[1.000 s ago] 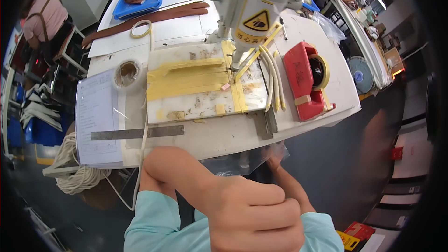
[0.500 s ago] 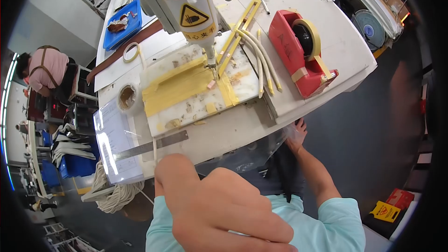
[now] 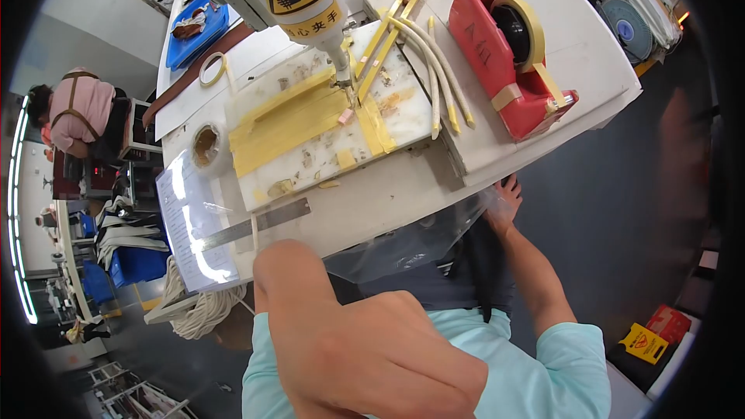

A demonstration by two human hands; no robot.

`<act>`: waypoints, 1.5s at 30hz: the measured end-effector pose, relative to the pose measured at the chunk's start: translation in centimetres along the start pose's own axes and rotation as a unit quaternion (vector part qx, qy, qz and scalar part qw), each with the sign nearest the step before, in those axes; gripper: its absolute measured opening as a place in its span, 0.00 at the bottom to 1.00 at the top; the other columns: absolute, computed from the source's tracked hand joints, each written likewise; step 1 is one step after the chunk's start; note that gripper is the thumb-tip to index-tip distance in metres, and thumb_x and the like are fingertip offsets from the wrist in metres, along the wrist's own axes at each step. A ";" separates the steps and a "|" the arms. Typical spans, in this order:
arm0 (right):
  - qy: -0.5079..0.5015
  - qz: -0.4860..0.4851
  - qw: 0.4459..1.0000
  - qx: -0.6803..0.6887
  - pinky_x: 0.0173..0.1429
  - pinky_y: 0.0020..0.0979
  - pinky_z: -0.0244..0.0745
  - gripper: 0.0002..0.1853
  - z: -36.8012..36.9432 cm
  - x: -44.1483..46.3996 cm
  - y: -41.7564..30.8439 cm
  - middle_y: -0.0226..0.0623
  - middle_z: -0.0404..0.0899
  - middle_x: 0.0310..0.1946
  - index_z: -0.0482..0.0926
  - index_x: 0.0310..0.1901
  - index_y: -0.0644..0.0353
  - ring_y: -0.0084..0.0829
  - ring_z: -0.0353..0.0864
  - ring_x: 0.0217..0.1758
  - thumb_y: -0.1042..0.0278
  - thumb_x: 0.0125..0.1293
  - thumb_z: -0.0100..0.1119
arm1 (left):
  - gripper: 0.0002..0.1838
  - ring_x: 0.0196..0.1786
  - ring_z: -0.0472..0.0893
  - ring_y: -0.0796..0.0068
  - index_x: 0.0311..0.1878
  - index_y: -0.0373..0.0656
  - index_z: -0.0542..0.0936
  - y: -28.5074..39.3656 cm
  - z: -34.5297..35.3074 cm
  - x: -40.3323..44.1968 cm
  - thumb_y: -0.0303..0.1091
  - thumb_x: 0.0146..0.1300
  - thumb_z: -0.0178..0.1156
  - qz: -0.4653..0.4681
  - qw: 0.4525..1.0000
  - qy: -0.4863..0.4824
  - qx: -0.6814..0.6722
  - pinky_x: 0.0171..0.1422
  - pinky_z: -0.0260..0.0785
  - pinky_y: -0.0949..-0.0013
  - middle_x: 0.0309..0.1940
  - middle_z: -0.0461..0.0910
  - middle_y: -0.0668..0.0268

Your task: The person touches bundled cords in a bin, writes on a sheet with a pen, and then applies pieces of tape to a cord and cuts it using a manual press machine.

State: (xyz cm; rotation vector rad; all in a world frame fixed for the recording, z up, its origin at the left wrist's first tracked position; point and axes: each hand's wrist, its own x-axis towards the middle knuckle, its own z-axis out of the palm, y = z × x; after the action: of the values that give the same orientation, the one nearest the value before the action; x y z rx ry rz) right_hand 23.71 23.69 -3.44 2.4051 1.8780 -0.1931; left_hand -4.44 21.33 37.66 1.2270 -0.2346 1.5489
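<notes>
My left hand [image 3: 380, 357] is large in the foreground, bent at the wrist, its fingers curled and pressed together; anything inside is hidden. Beyond the table's front edge, my right hand [image 3: 506, 200] is closed on the corner of a clear plastic sheet [image 3: 403, 247], its fingertips partly hidden. The sheet hangs between table and lap. Above stands a machine head [image 3: 299, 0] with a hand-warning label, its tip over a white board [image 3: 310, 174] covered with yellow tape. Cream cords [image 3: 442, 77] lie right of the board.
A red tape dispenser [image 3: 485, 54] stands at the right. A metal ruler [image 3: 256, 225], a clear tape roll [image 3: 206, 146] and a sheet of paper [image 3: 182, 217] lie at the left. Behind is a blue tray [image 3: 185, 45]. A seated person [image 3: 81, 109] is at far left.
The view has turned and shifted, so the table sits tilted. My left hand's knuckles now point more down and right. My right hand appears higher and further right, still at the plastic.
</notes>
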 end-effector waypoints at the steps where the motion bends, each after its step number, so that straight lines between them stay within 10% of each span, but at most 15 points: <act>1: -0.003 0.001 1.000 0.002 0.60 0.62 0.69 0.35 0.2 0.0 -0.2 0.57 0.57 0.74 0.68 0.66 0.49 0.65 0.62 0.71 0.43 0.60 0.62 | 0.08 0.26 0.82 0.68 0.41 0.31 0.83 1.3 -1.9 1.9 0.27 0.66 0.62 -0.124 0.983 -0.134 -0.012 0.23 0.70 0.72 0.31 0.82 0.59; 2: 0.019 -0.001 1.000 -0.010 0.58 0.60 0.72 0.37 0.3 -0.1 -0.2 0.55 0.57 0.73 0.69 0.67 0.48 0.62 0.63 0.69 0.43 0.57 0.65 | 0.07 0.25 0.81 0.68 0.41 0.32 0.83 1.9 -2.9 2.9 0.27 0.65 0.62 -0.242 0.934 -0.263 -0.026 0.22 0.69 0.72 0.30 0.82 0.60; 5: 0.042 -0.004 0.999 -0.020 0.56 0.57 0.74 0.40 0.4 -0.1 -0.2 0.53 0.58 0.72 0.71 0.69 0.47 0.59 0.65 0.68 0.44 0.53 0.67 | 0.07 0.24 0.80 0.70 0.40 0.34 0.83 2.5 -1.1 -1.3 0.28 0.64 0.63 -0.256 0.957 -0.125 -0.058 0.21 0.67 0.72 0.28 0.80 0.63; 11: 0.022 0.003 1.000 -0.011 0.59 0.60 0.71 0.36 0.2 0.1 -0.2 0.54 0.57 0.74 0.70 0.67 0.48 0.62 0.62 0.70 0.45 0.58 0.64 | 0.06 0.23 0.77 0.76 0.41 0.34 0.83 1.7 -3.0 4.5 0.25 0.62 0.64 -0.337 0.894 -0.267 -0.127 0.21 0.63 0.76 0.26 0.77 0.67; 21: 0.024 0.005 1.000 -0.011 0.58 0.61 0.71 0.22 0.5 0.2 -0.1 0.52 0.57 0.74 0.70 0.61 0.50 0.63 0.63 0.69 0.58 0.66 0.55 | 0.07 0.21 0.75 0.77 0.40 0.32 0.81 1.5 -2.5 4.3 0.25 0.61 0.65 -0.351 0.891 -0.238 -0.162 0.20 0.61 0.75 0.25 0.77 0.66; 36: 0.018 0.007 1.000 -0.002 0.60 0.61 0.69 0.32 0.2 0.1 -0.4 0.54 0.55 0.74 0.70 0.65 0.49 0.63 0.62 0.70 0.45 0.62 0.60 | 0.11 0.20 0.77 0.81 0.44 0.30 0.82 1.8 -2.8 3.9 0.26 0.61 0.68 -0.378 0.881 -0.227 -0.173 0.20 0.64 0.78 0.29 0.81 0.65; 45: 0.021 0.004 1.000 -0.001 0.60 0.62 0.69 0.23 0.1 0.1 -0.3 0.54 0.55 0.75 0.70 0.62 0.49 0.63 0.64 0.69 0.57 0.67 0.55 | 0.09 0.20 0.77 0.79 0.41 0.33 0.82 1.9 -2.6 3.8 0.27 0.60 0.68 -0.365 0.888 -0.230 -0.159 0.21 0.65 0.78 0.29 0.81 0.66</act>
State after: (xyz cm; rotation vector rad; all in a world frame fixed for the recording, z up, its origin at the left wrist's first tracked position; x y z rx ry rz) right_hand 23.43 23.85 -3.51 2.4331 1.8842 -0.1414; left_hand -6.95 24.70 40.31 1.2074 -0.2776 0.5326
